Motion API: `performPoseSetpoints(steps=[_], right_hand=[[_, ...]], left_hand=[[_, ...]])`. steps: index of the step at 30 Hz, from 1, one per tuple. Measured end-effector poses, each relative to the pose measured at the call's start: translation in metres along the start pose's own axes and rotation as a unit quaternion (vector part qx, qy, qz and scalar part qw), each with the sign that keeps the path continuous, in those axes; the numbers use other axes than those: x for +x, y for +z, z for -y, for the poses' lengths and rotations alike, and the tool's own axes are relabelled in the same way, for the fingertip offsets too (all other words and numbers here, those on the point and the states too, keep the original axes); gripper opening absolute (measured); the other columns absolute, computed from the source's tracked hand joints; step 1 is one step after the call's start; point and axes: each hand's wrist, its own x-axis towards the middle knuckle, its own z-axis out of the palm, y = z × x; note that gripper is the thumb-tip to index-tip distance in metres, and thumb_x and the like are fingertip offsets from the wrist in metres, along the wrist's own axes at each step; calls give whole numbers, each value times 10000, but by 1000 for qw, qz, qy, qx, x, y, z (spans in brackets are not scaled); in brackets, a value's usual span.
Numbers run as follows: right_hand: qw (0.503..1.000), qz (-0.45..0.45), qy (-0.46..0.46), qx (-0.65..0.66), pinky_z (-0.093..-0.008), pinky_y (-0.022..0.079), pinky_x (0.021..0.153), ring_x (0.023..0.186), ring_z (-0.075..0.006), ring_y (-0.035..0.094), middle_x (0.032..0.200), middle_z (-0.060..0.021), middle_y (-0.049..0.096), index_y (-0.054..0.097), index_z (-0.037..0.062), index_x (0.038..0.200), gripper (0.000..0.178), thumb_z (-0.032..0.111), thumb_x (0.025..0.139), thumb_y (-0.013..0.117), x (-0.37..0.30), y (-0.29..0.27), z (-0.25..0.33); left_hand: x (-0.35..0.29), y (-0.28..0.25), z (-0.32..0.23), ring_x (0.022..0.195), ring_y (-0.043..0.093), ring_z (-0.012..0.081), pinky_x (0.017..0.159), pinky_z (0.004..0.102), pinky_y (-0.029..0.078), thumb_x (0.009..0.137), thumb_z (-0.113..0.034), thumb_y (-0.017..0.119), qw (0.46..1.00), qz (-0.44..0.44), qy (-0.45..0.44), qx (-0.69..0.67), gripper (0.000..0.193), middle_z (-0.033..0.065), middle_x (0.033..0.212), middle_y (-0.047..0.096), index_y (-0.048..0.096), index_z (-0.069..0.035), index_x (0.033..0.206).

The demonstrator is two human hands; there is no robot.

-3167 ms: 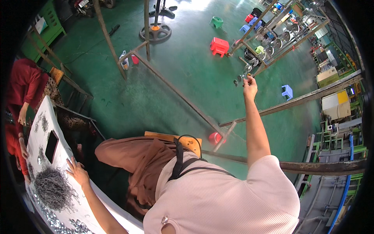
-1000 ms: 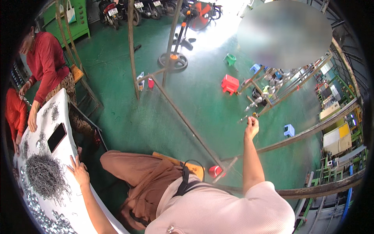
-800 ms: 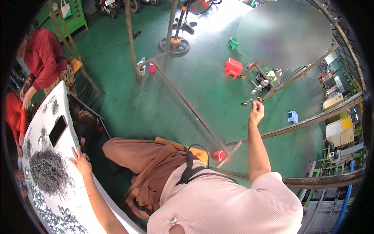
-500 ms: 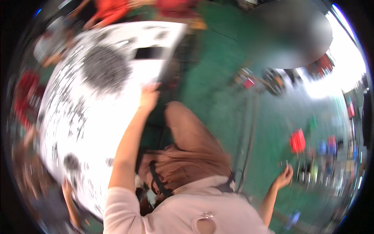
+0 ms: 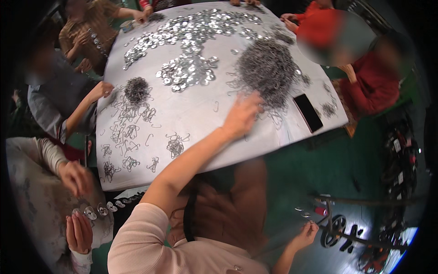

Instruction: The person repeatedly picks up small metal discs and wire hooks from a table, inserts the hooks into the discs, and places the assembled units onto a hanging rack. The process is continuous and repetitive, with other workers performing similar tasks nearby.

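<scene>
My left hand (image 5: 244, 113) reaches over the white-topped table at the near edge of a big heap of grey wire hooks (image 5: 267, 71). Motion smears its fingers, so I cannot tell whether they grip anything. Low on the right, off the table, my right hand (image 5: 305, 235) is closed in a pinch on a short string of shiny discs (image 5: 305, 214). Its lower part is hard to make out. Loose silver discs (image 5: 187, 71) lie in a wide spread across the far half of the table.
Smaller hook clusters (image 5: 137, 91) lie on the left of the table (image 5: 196, 150). A black phone (image 5: 308, 113) rests by its right edge. Co-workers sit around it; one at lower left holds a string of discs (image 5: 102, 209). A wheeled metal frame (image 5: 337, 228) stands beyond my right hand.
My view has turned left, bringing the whole table in. My left hand has gone from the table's edge to the hook heap. My right hand stays out at the right, still pinching.
</scene>
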Motion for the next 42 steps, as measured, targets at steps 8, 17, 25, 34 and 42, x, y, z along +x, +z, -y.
performPoseSetpoints(steps=[8,17,25,34,42], right_hand=[[990,141,-1,15,-216,419,572,728,-105,492,945,-57,518,604,-4,905,96,-68,849,560,23,81,26],[971,232,6,53,-223,417,591,729,-113,493,915,-56,522,622,-11,908,102,-77,836,594,30,121,34],[932,337,-123,56,-250,443,633,741,-168,561,846,-91,590,652,0,848,124,-69,750,684,43,134,62],[888,427,-136,103,-266,464,592,710,-161,577,831,-86,588,684,8,843,143,-67,725,712,34,149,114],[860,450,-210,114,-304,428,631,713,-203,557,775,-38,588,693,58,802,169,-16,663,754,8,159,121]], left_hand=[[24,-92,206,1330,324,367,1020,698,192,920,-407,466,870,-80,-364,323,396,88,1389,443,591,-190,1227],[10,-87,180,1291,389,306,987,597,298,891,-473,516,897,135,-238,348,408,-26,1320,526,596,-255,1226],[-54,-105,91,1287,406,254,1073,567,217,944,-295,480,925,157,-213,273,312,9,1275,567,625,-140,1173],[-28,-78,89,962,580,241,804,432,443,856,-318,621,922,82,-234,298,238,50,954,648,706,-124,964],[2,-75,102,890,658,292,750,381,514,769,-345,703,851,180,-444,214,311,100,991,682,694,-115,978]])
